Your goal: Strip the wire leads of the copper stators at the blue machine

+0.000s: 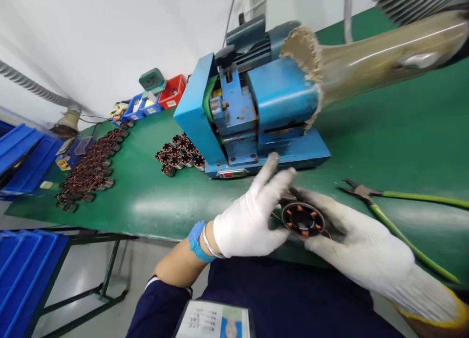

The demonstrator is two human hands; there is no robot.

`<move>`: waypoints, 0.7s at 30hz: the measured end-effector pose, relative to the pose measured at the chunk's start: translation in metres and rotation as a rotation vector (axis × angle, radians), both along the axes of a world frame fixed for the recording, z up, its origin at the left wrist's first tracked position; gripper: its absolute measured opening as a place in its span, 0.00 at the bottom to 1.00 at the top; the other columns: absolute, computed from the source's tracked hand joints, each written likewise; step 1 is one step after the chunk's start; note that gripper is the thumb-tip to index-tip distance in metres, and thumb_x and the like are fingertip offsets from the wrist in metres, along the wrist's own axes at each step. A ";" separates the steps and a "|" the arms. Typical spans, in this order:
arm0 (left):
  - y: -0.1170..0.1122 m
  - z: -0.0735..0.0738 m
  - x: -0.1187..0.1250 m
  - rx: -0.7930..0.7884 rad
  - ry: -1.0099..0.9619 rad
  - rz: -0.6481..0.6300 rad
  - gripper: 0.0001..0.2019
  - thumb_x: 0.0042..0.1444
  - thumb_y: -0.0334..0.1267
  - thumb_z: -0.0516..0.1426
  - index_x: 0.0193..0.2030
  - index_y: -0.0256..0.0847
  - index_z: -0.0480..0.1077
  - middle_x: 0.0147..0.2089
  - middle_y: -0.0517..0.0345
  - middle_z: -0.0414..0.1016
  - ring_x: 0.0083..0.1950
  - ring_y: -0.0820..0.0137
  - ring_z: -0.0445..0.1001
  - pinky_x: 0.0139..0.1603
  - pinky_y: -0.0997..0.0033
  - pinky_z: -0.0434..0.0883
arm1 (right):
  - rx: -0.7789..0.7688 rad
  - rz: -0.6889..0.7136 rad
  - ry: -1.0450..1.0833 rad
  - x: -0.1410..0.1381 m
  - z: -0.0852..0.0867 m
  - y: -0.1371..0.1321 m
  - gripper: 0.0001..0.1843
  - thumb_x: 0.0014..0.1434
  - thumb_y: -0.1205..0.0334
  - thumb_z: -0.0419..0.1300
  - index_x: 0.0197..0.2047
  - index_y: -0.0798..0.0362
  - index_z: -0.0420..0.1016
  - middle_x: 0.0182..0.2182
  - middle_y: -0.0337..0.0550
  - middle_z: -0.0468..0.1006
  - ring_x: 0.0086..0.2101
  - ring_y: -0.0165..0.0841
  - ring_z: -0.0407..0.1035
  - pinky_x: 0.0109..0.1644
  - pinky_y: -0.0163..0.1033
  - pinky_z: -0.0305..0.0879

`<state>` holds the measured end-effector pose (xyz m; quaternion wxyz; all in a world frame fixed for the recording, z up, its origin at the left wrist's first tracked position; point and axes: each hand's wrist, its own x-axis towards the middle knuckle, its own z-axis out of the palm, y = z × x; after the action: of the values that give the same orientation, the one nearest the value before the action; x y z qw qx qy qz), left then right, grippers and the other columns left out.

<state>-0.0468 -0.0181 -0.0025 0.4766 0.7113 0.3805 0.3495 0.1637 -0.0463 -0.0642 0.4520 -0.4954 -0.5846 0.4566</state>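
Note:
A round motor stator [303, 219] with a metal ring and copper windings is held just over the bench's front edge, its open face turned up toward me. My right hand [351, 240], in a white knit glove, is closed around its right side, thumb at the lower rim. Thin copper wire ends stick out on both sides. At the stator's left is my left hand [252, 211], also white-gloved, with fingers stretched out and spread. Its fingertips and thumb come close to the stator; whether they touch is unclear.
A blue belt machine [234, 118] with an exhaust pipe [373, 54] stands ahead on the green bench [146, 201]. Green-handled cutting pliers [366, 191] lie right. Several stators [179, 155] stand beside the machine; a larger pile [91, 167] lies left. Bins [172, 91] stand behind.

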 end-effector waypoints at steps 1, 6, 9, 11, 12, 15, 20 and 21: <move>0.000 -0.010 0.006 -0.057 -0.075 0.056 0.52 0.46 0.34 0.74 0.77 0.50 0.57 0.79 0.39 0.58 0.76 0.39 0.66 0.71 0.40 0.73 | -0.011 -0.018 0.018 0.000 0.003 0.001 0.29 0.52 0.55 0.71 0.58 0.44 0.80 0.53 0.45 0.85 0.47 0.49 0.83 0.50 0.48 0.85; -0.004 -0.038 0.030 -0.308 -0.211 0.160 0.55 0.43 0.43 0.77 0.76 0.43 0.56 0.64 0.39 0.76 0.66 0.46 0.78 0.71 0.36 0.72 | -0.054 -0.227 0.063 -0.011 0.013 0.018 0.28 0.43 0.59 0.72 0.51 0.47 0.79 0.46 0.48 0.86 0.43 0.48 0.84 0.49 0.52 0.85; 0.000 -0.036 0.036 -0.162 -0.122 0.191 0.45 0.38 0.42 0.78 0.66 0.41 0.69 0.65 0.42 0.76 0.66 0.46 0.77 0.74 0.39 0.70 | -0.064 -0.258 0.078 -0.019 0.013 0.032 0.31 0.40 0.57 0.75 0.49 0.48 0.77 0.43 0.48 0.85 0.41 0.50 0.83 0.49 0.57 0.84; 0.008 -0.033 0.038 -0.127 -0.111 0.266 0.39 0.44 0.42 0.75 0.64 0.41 0.71 0.65 0.42 0.77 0.65 0.48 0.77 0.71 0.41 0.73 | -0.007 -0.274 0.013 -0.025 0.014 0.043 0.32 0.43 0.54 0.74 0.52 0.48 0.77 0.45 0.50 0.84 0.45 0.53 0.81 0.53 0.62 0.81; 0.013 -0.032 0.039 -0.129 -0.115 0.292 0.36 0.48 0.41 0.73 0.64 0.40 0.71 0.64 0.42 0.77 0.64 0.49 0.78 0.70 0.43 0.75 | 0.041 -0.286 -0.054 -0.028 0.014 0.049 0.30 0.45 0.53 0.73 0.53 0.48 0.78 0.46 0.51 0.84 0.46 0.54 0.80 0.55 0.63 0.79; 0.032 -0.029 0.045 -0.109 -0.141 0.396 0.29 0.53 0.38 0.70 0.62 0.41 0.73 0.64 0.44 0.78 0.65 0.52 0.78 0.71 0.45 0.74 | 0.208 -0.336 -0.278 -0.036 0.015 0.070 0.23 0.53 0.55 0.66 0.53 0.50 0.80 0.47 0.55 0.82 0.47 0.56 0.79 0.54 0.63 0.77; 0.054 -0.014 0.052 -0.128 -0.234 0.448 0.22 0.54 0.34 0.67 0.57 0.40 0.77 0.57 0.48 0.84 0.58 0.58 0.82 0.67 0.52 0.76 | 0.370 -0.341 -0.446 -0.043 0.017 0.093 0.23 0.63 0.48 0.62 0.54 0.54 0.79 0.46 0.56 0.81 0.43 0.51 0.78 0.46 0.53 0.77; 0.056 -0.010 0.052 -0.148 -0.236 0.444 0.20 0.54 0.34 0.67 0.55 0.40 0.78 0.54 0.50 0.85 0.55 0.60 0.83 0.64 0.55 0.77 | 0.388 -0.352 -0.497 -0.044 0.018 0.094 0.24 0.65 0.46 0.61 0.55 0.55 0.77 0.45 0.56 0.81 0.42 0.50 0.78 0.44 0.51 0.76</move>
<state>0.0055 0.0375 -0.0123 0.4800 0.5277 0.4937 0.4975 0.1193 0.0482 -0.0462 0.4536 -0.5892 -0.6582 0.1178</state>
